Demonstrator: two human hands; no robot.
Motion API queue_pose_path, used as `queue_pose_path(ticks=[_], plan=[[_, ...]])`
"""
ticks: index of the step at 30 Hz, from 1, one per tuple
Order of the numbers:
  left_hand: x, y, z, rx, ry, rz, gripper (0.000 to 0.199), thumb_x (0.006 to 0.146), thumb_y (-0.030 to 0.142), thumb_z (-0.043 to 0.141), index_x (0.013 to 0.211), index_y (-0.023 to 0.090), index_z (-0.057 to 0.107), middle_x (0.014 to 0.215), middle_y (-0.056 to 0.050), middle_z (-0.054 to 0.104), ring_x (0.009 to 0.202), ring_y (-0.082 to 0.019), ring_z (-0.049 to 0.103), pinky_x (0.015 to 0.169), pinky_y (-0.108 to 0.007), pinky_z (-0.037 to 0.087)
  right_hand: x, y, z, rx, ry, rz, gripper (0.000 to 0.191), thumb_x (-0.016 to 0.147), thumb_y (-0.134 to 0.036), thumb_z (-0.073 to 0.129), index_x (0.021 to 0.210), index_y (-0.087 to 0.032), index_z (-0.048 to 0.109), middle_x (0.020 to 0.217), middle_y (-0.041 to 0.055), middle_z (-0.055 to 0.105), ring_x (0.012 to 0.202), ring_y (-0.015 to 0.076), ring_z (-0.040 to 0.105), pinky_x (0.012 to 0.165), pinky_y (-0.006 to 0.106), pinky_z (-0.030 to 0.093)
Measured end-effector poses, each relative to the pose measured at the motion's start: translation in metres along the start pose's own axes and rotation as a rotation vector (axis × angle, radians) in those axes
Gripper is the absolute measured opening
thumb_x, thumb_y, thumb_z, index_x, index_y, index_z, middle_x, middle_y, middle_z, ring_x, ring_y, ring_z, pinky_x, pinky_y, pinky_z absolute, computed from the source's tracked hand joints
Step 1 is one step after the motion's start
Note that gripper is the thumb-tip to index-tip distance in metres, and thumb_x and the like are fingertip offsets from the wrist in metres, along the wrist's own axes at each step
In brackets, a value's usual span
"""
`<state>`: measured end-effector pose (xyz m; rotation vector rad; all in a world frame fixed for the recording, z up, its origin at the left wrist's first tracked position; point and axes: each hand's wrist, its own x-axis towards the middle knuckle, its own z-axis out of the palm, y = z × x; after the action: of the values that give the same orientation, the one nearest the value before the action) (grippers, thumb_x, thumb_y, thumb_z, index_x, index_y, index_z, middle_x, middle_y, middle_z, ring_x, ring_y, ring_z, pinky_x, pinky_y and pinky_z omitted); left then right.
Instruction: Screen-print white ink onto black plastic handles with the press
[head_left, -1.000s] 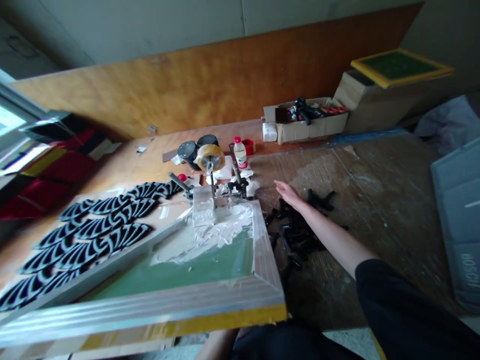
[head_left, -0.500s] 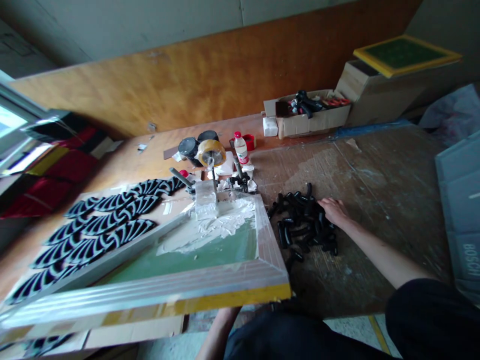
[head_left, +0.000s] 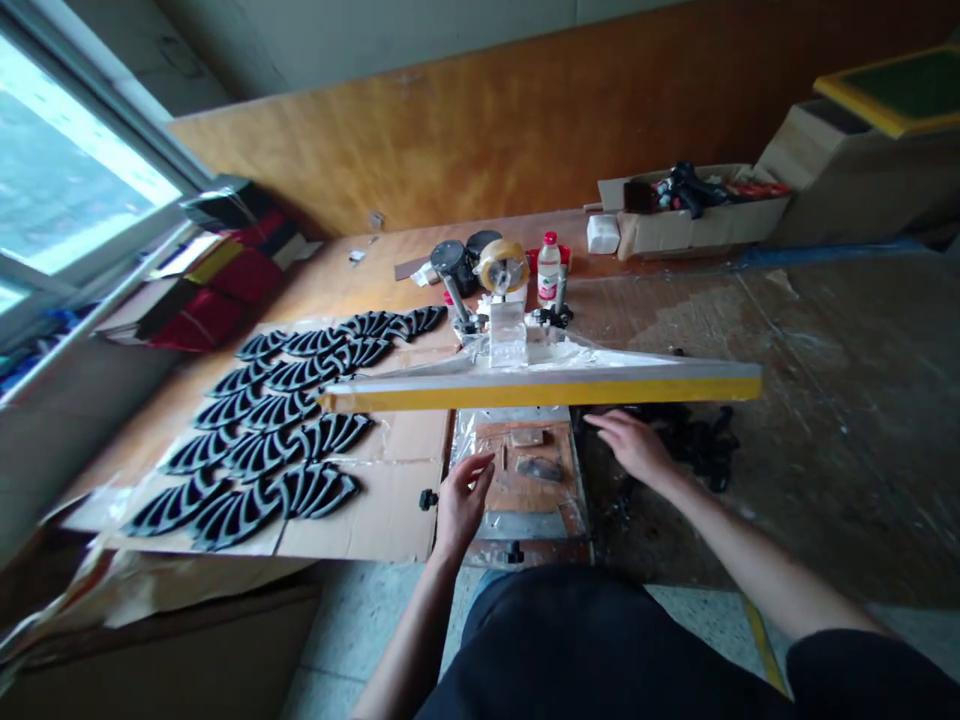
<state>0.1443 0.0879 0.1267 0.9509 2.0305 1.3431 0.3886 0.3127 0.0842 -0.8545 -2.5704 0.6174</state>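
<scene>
My left hand [head_left: 463,497] is at the left side of a wooden base plate [head_left: 491,450], fingers loosely curled with a gap to the thumb, nothing visible in it. My right hand [head_left: 637,450] reaches in from the right, its fingers drawn together just past the plate's right edge. Whatever they hold, if anything, is too dark to make out. Above both hands, a screen-printing frame [head_left: 555,388] with a yellow front edge is tilted up, seen nearly edge-on. Black curved pieces [head_left: 709,440] lie piled beyond my right hand, partly hidden by the frame.
Rows of black fan-like ribbed pieces [head_left: 255,450] lie on cardboard to the left. Behind the frame stand a tape roll [head_left: 504,266], a red-capped bottle [head_left: 549,270] and black jars [head_left: 453,265]. An open carton [head_left: 697,232] sits at the back right. Black knobs [head_left: 427,499] stick out near the base.
My right hand has moved left from the black pile toward the base plate. My left hand has come into view from under the frame. The frame now appears edge-on, and the view has shifted left.
</scene>
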Motion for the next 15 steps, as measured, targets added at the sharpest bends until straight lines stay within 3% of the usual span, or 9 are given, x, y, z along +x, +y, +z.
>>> queue_pose_path(ticks=[3,5,7,12,15], plan=[[0.005,0.0,-0.016,-0.03,0.04,0.009,0.027,0.085,0.041,0.062,0.098,0.02,0.073,0.104,-0.008,0.072,0.097,-0.02,0.067,0.083,-0.031,0.055,0.013,-0.077,0.052,0.017,-0.099,-0.192,0.038,0.096,-0.016,0.041,0.122,-0.027,0.066,0.101,0.0047,0.064,0.092,0.0168,0.058,0.081,0.028,0.048],[0.009,0.003,-0.027,-0.04,0.071,0.017,0.027,0.083,0.04,0.063,0.097,0.019,0.073,0.103,-0.007,0.073,0.096,-0.02,0.068,0.082,-0.03,0.055,0.02,-0.105,0.07,-0.094,-0.107,-0.243,0.035,0.096,-0.017,0.044,0.119,-0.028,0.068,0.098,0.0061,0.063,0.095,0.0201,0.055,0.082,0.031,0.046],[0.012,0.006,-0.037,-0.044,0.096,0.025,0.027,0.082,0.04,0.064,0.097,0.019,0.074,0.101,-0.007,0.073,0.093,-0.02,0.068,0.081,-0.03,0.055,0.024,-0.116,0.074,-0.197,-0.108,-0.254,0.034,0.095,-0.018,0.046,0.119,-0.027,0.068,0.098,0.0081,0.063,0.099,0.0232,0.051,0.085,0.035,0.044],[0.017,0.007,-0.058,-0.041,0.13,0.049,0.028,0.082,0.041,0.065,0.096,0.02,0.074,0.098,-0.007,0.074,0.092,-0.02,0.068,0.082,-0.031,0.054,0.019,-0.113,0.066,-0.267,-0.119,-0.234,0.041,0.095,-0.015,0.042,0.128,-0.026,0.063,0.106,0.0101,0.062,0.103,0.0244,0.051,0.089,0.038,0.043],[0.029,0.026,-0.064,-0.116,0.173,0.085,0.032,0.082,0.044,0.066,0.101,0.02,0.072,0.094,-0.006,0.073,0.084,-0.016,0.067,0.075,-0.028,0.055,0.026,-0.115,0.069,-0.207,-0.072,-0.245,0.037,0.097,-0.024,0.045,0.13,-0.023,0.061,0.123,0.0114,0.06,0.115,0.025,0.05,0.098,0.039,0.043]])
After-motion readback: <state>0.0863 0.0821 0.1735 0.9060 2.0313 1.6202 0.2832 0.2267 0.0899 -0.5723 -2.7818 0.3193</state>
